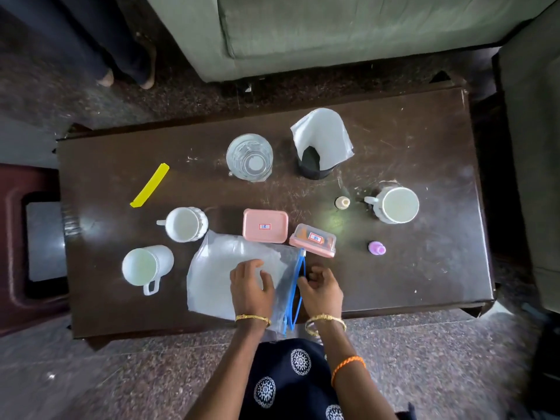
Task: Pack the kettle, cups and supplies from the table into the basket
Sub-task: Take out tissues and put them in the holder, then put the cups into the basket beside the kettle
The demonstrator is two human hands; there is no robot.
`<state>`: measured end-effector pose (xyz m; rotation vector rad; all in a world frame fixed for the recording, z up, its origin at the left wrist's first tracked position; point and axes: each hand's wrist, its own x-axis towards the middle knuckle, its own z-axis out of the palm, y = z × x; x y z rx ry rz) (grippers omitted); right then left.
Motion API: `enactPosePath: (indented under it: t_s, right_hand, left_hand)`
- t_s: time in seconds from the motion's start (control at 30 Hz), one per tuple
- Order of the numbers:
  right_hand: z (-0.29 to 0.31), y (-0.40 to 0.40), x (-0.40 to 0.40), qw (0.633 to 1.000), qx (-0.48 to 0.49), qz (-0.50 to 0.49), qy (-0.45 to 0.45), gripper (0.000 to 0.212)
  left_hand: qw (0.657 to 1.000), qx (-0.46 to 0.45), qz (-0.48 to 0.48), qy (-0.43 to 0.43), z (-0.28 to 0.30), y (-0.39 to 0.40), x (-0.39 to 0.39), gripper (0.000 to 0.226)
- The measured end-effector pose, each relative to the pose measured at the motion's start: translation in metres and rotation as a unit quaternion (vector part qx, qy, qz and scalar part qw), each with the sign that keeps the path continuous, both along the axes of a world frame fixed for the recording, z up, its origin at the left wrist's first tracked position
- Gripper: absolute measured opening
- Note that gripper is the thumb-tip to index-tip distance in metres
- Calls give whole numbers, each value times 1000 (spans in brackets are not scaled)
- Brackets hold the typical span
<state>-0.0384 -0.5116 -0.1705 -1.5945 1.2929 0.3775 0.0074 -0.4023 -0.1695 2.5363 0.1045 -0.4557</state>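
Observation:
A clear zip bag [218,268] with a blue seal lies flat at the front of the dark table [424,147]. My left hand [251,287] presses flat on the bag. My right hand [319,287] pinches the blue seal edge. Two pink lidded boxes [265,225] [313,240] sit just behind the bag. Three white cups stand around: one at the left front [142,266], one left of the boxes [183,224], one at the right [397,205]. A glass [249,157] and a dark holder with a white paper filter [321,144] stand at the back.
A yellow clip [150,185] lies at the left. A small cream bottle [342,203] and a small purple bottle [376,248] stand at the right. A green sofa [333,31] is behind the table; a maroon stool [27,237] is at the left. Someone's feet [127,77] are at the upper left.

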Motion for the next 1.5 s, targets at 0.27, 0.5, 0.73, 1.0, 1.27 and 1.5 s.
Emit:
enactPosePath:
  t_s: [0.27,0.5,0.73,1.0,1.27,1.5]
  right_hand:
    - [-7,11,29,994,58,90,14,26]
    - [-11,19,30,992,27,120,7,19]
    - [-9,7,20,998,-42,36,-17,22]
    - [-13,11,24,995,-94,-28,-25,16]
    - [27,39,26,978,-203,-28,30,36]
    - [54,74,24,958,-258,-70,-103,12]
  left_hand:
    - [1000,-14,11,20,-12,4,11,28]
    - [999,-33,-5,22,-10,10,9,40]
    - [996,-53,-60,-43,1,18,-13,34]
    - [990,107,-89,-2,-17,22,-19,32]
    - [998,-7,-66,-22,-5,61,-13,29]
    - [988,-61,76,-117,34,83,13,28]
